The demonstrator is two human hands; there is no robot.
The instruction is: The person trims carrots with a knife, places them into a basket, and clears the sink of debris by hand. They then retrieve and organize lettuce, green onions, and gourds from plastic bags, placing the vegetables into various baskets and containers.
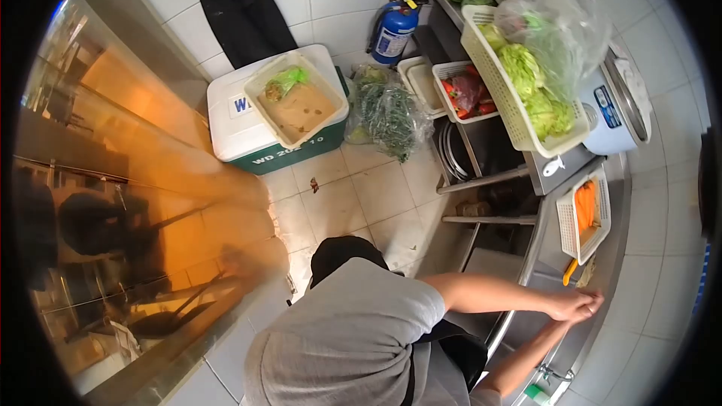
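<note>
At the sink side, my left hand (570,305) and my right hand (583,315) are pressed together, fingers closed and overlapping. Anything between them is hidden. Both forearms reach across the metal counter from the right of my body, in a grey shirt. Close above the hands on the metal lies a tool with a yellow-orange handle (570,272). Farther up stands a white basket (565,219) with orange carrots (584,209) in it. Below my hands is a metal tap (553,373).
A long crate (516,129) of lettuce (522,68) stands on the shelf unit beside a rice cooker (613,109). Red peppers (464,95) fill a smaller basket. Bagged greens (391,116) and a green-white cooler (229,101) sit on the floor. A blue fire extinguisher (392,32) stands behind.
</note>
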